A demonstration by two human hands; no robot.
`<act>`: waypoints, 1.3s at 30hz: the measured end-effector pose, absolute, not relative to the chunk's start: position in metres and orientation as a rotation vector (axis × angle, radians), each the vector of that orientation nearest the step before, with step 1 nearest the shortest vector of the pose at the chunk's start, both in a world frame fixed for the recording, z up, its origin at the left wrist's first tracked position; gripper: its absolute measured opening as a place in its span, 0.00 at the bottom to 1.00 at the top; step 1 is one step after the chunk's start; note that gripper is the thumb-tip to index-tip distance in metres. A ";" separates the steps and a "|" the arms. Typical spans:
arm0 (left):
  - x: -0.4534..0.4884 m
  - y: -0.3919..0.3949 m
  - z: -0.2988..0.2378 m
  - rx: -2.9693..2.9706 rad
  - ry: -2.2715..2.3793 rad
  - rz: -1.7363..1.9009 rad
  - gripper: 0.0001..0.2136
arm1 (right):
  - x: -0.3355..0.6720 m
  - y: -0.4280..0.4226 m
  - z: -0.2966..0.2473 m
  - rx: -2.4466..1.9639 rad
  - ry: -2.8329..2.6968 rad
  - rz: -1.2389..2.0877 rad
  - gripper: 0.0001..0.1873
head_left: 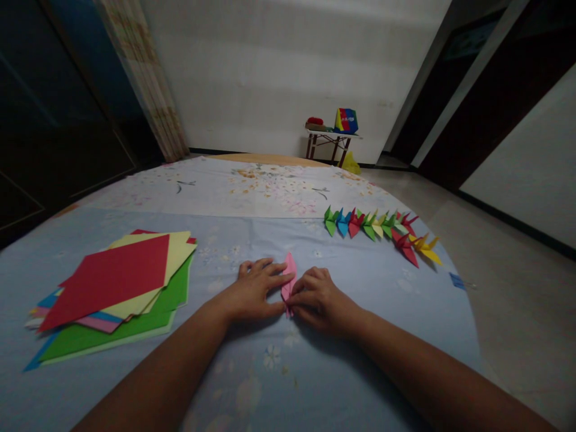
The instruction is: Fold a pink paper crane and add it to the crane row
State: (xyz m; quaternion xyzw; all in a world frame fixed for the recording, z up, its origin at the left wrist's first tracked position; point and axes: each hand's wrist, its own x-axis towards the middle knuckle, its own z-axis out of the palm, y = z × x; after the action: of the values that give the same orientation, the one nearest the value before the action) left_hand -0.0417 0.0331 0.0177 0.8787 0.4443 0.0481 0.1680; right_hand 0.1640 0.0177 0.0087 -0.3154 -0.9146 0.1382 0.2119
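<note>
While the right hand pinched the six-o'clock end of the pink paper on the tabletop, the left hand, fingers spread, touched its nine-o'clock side; paper cranes sat toward two o'clock, stacked sheets toward nine.

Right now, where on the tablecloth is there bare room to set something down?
Two patches of tablecloth look free: between the paper stack and the left hand, and between the right hand and the folded paper birds. It's crowded between the hands, around the pink paper, and where the birds cluster.
</note>
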 end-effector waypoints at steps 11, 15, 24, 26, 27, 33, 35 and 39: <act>-0.036 0.030 0.013 2.509 1.354 0.169 0.33 | 0.167 0.020 0.001 -0.803 -2.603 0.219 0.12; -0.038 0.031 0.010 2.525 1.324 0.149 0.39 | 0.168 0.018 0.003 -0.766 -2.634 0.202 0.08; -0.044 0.035 0.008 2.539 1.244 0.079 0.47 | 0.169 0.015 0.005 -0.745 -2.701 0.182 0.08; -0.044 0.035 0.007 2.535 1.242 0.069 0.47 | 0.170 0.013 0.006 -0.736 -2.701 0.171 0.08; -0.045 0.035 0.007 2.534 1.240 0.065 0.48 | 0.170 0.012 0.007 -0.715 -2.694 0.178 0.08; -0.046 0.037 0.009 2.527 1.226 0.067 0.47 | 0.180 0.019 0.011 -0.744 -2.369 0.297 0.10; -0.045 0.038 0.009 2.514 1.238 0.087 0.40 | 0.185 0.028 0.006 -0.912 -2.209 0.258 0.11; -0.039 0.036 0.006 2.483 1.354 0.202 0.21 | 0.191 0.038 -0.010 -1.109 -2.195 0.125 0.14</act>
State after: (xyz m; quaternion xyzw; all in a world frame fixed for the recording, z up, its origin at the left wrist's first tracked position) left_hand -0.0392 0.0357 0.0060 0.8655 0.4720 0.0703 0.1526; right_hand 0.1914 0.0379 -0.0104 -0.4245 -0.8406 0.0477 0.3330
